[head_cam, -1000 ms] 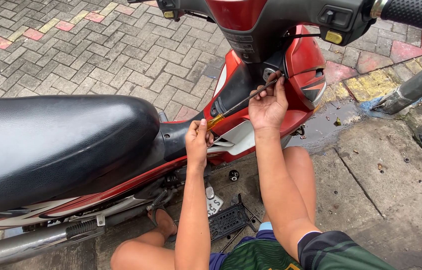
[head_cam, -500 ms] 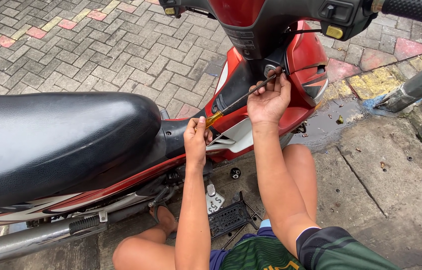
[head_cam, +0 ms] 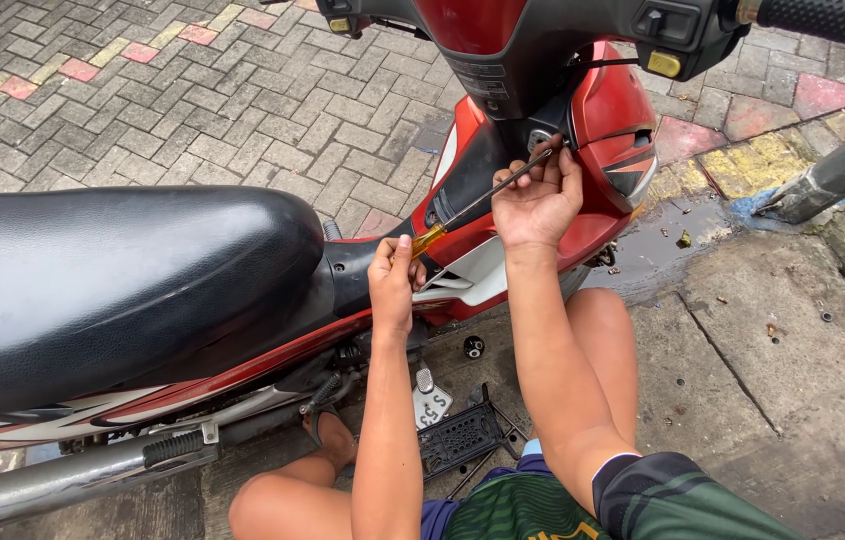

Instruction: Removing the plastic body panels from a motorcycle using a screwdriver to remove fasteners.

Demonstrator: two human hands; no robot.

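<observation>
screwdriver [head_cam: 473,207] spans left hand [head_cam: 395,270] to right hand [head_cam: 539,200] beside red fairing [head_cam: 615,110].

Long amber-handled screwdriver [head_cam: 478,205], slanted upward

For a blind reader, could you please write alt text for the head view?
The left hand grips a long screwdriver by its amber handle while the right hand steadies its tip under a red motorcycle's steering column, beside the black seat.
</observation>
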